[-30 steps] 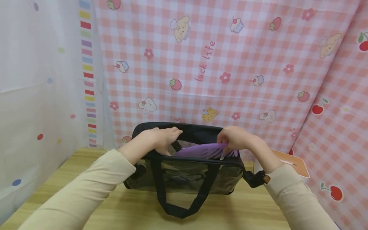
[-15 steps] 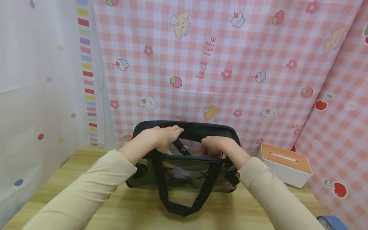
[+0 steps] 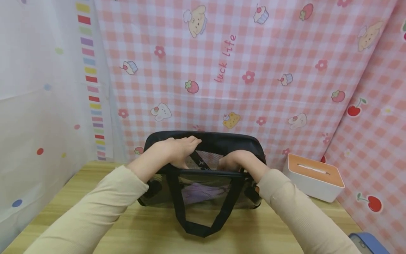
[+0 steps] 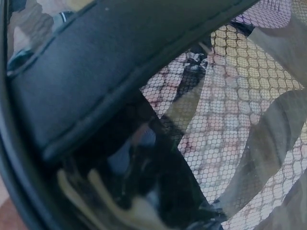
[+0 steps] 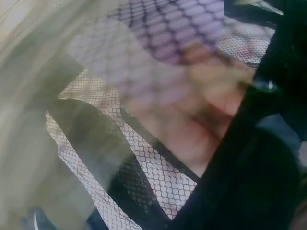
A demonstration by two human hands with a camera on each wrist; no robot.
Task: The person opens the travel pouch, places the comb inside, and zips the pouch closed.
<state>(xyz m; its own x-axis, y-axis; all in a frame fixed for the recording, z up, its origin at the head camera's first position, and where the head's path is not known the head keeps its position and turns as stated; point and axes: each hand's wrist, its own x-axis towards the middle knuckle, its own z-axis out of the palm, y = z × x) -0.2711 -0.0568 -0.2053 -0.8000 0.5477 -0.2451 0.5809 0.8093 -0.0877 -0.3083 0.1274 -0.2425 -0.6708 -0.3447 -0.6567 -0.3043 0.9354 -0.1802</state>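
Observation:
A black-trimmed bag with see-through smoky walls (image 3: 200, 173) stands with its top open, its black handle strap (image 3: 202, 231) hanging forward. Inside, a purple comb (image 3: 203, 192) shows through the front wall; part of that comb (image 4: 264, 12) also appears at the top of the left wrist view. My right hand (image 3: 238, 160) reaches down into the opening. In the right wrist view its fingers (image 5: 211, 86) pinch the comb (image 5: 177, 28), seen blurred through the clear wall. My left hand (image 3: 177, 151) spreads across the opening's left side, thumb behind the front rim, fingers toward the raised back flap.
To the right of the bag stands a white tissue box with an orange top (image 3: 314, 173). A blue-rimmed object (image 3: 368, 243) lies at the lower right edge. Pink checked cloth (image 3: 203, 70) hangs right behind the bag. All stands on a wood-grain table (image 3: 111, 225).
My right hand has carried the comb from the opening's right side down and leftward into the bag. The left hand keeps its place. The tissue box is more fully in view.

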